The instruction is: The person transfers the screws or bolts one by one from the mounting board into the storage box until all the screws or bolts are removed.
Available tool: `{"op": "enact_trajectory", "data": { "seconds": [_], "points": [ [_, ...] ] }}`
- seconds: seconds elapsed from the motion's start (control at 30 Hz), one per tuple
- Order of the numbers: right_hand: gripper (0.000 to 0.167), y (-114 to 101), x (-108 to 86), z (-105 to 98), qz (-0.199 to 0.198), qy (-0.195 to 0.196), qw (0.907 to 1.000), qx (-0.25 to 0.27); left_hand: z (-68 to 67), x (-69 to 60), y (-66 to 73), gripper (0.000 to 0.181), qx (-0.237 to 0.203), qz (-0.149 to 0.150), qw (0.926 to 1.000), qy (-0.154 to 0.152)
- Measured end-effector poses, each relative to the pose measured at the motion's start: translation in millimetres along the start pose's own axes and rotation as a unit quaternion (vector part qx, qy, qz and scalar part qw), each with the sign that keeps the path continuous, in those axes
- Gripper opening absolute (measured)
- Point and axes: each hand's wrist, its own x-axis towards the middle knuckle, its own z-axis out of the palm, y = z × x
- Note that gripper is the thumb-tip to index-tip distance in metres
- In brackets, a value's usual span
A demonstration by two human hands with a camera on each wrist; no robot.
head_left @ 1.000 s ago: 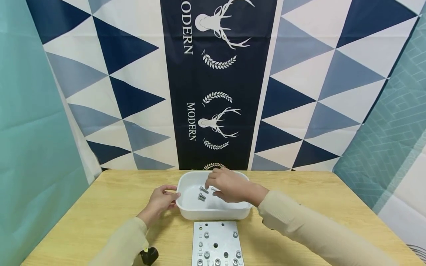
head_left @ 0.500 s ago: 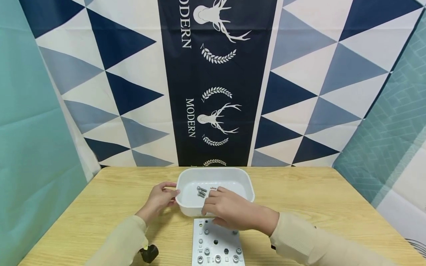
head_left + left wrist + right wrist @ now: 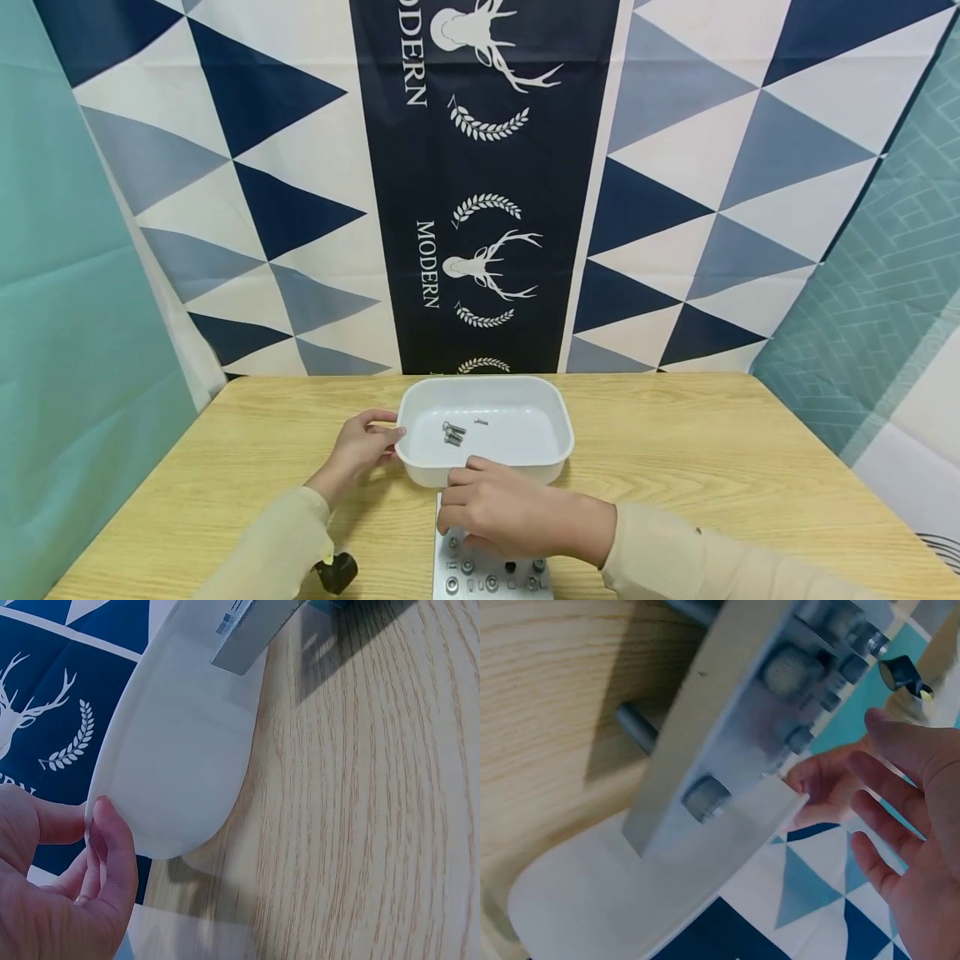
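Observation:
My left hand pinches the left rim of a white plastic tub between thumb and fingers; the left wrist view shows this hand on the tub's edge. Several socket-head screws lie in the tub, with a smaller screw to their right. My right hand is above a silver metal plate fitted with several round-headed screws. In the right wrist view the fingers of this hand are loosely bent beside the plate, thumb apart, with nothing visible between them.
The wooden table bears the tub and, in front of it, the plate. The plate stands raised on legs. A black object is at my left sleeve. Patterned cloth hangs behind the table.
My right hand has moved from inside the tub toward me, over the plate, uncovering the small screw. My left hand has stayed on the tub's rim.

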Motion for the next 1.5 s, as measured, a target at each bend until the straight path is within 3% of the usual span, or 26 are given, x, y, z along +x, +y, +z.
{"op": "enact_trajectory", "data": {
  "seconds": [0.27, 0.83, 1.5],
  "points": [
    [0.017, 1, 1.3, 13, -0.014, 0.017, 0.9997, -0.008, -0.7, 0.7, 1.3, 0.031, 0.004, -0.002, 1.0, 0.004],
    [0.007, -3, 1.9, 24, -0.018, -0.001, 0.9998, 0.009, 0.6, 0.3, -5.8, 0.032, -0.022, 0.016, 0.9996, -0.006],
    [0.012, -1, 6.0, 31, -0.016, 0.011, 0.9998, -0.004, -0.4, 1.6, -1.9, 0.031, -0.008, 0.008, 0.9999, -0.005]
  ]
}}
